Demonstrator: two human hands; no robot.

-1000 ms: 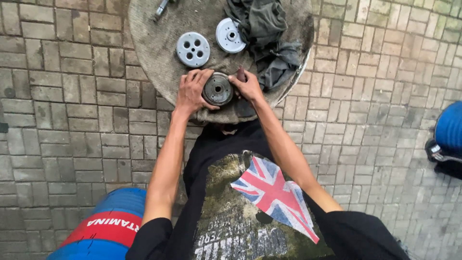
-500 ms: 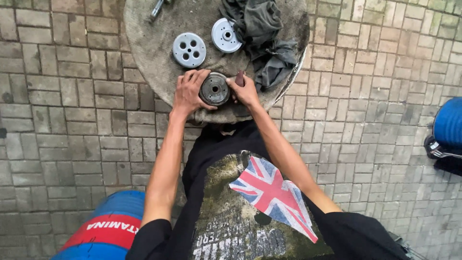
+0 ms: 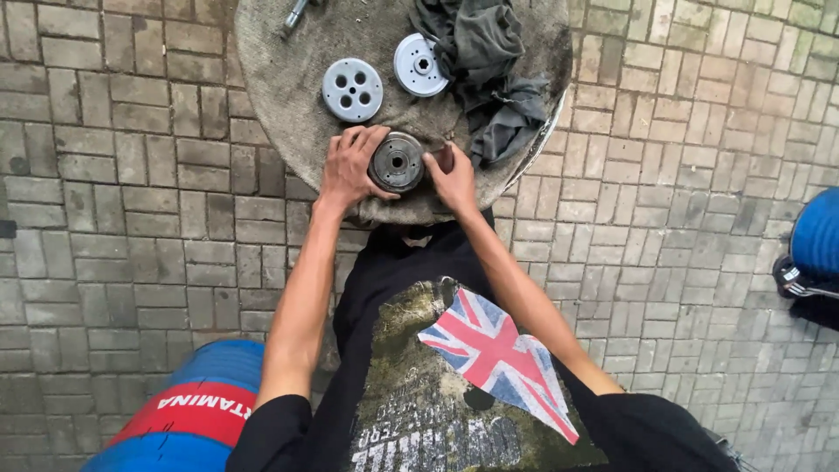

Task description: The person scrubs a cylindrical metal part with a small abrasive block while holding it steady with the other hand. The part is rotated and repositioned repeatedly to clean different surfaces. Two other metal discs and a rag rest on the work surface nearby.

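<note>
- Head view: the left hand [image 3: 350,166] and right hand [image 3: 452,179] each keep a grip on the dark round metal hub [image 3: 397,162], fingers pressed against its rim at nine and three o'clock, seemingly to steady it.
- It sits near the six o'clock edge of the round cloth-covered desk [image 3: 280,87].
- At twelve o'clock lie a grey holed metal disc [image 3: 352,89], a pale pulley disc [image 3: 420,64] and a crumpled grey rag [image 3: 489,70]; room is open at ten.

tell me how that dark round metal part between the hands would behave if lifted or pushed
The round metal part looks thick and solid, so probably stiff and heavy for its size. It lies flat on the cloth-covered round table between the left hand and right hand, so a push would likely drag, not roll. Its dull, grimy look suggests possible greasiness.
</note>
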